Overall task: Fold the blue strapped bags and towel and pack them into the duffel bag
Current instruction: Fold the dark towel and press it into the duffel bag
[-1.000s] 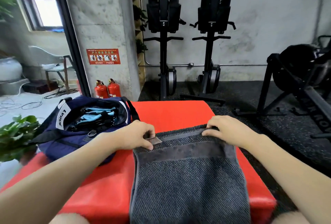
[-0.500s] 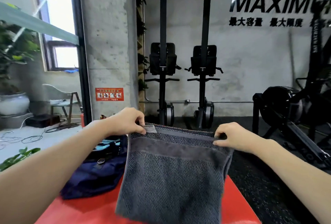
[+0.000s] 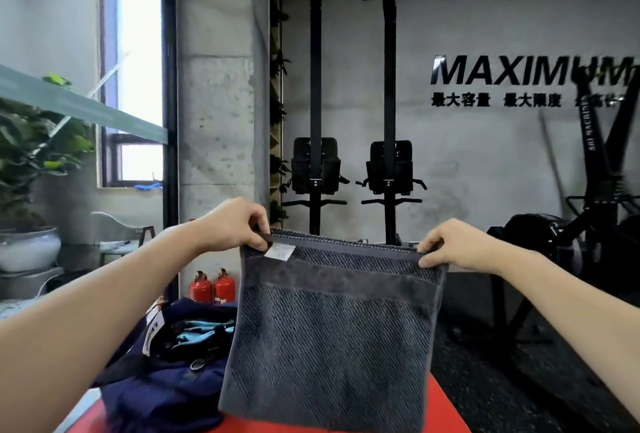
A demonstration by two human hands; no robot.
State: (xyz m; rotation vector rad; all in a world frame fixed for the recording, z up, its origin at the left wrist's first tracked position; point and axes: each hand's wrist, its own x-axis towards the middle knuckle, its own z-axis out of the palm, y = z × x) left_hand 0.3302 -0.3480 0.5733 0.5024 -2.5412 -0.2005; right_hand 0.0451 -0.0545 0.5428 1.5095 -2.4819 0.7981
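A dark grey towel (image 3: 332,335) hangs in the air in front of me, folded, with a white label near its top left corner. My left hand (image 3: 235,224) pinches that top left corner and my right hand (image 3: 450,249) pinches the top right corner. The towel's lower edge reaches down to the red bench (image 3: 446,412). The navy duffel bag (image 3: 162,394) lies open on the bench to the left of the towel, partly hidden behind it. Light blue strapped bags (image 3: 197,332) show inside its opening.
Two red fire extinguishers (image 3: 213,287) stand by a concrete pillar behind the bench. Black gym machines (image 3: 349,176) line the back wall, and another machine (image 3: 568,238) stands at the right. A potted plant (image 3: 31,190) stands at the left.
Both hands have lifted the towel off the red bench and hold it up by its top corners. My view has tilted upward toward the wall.
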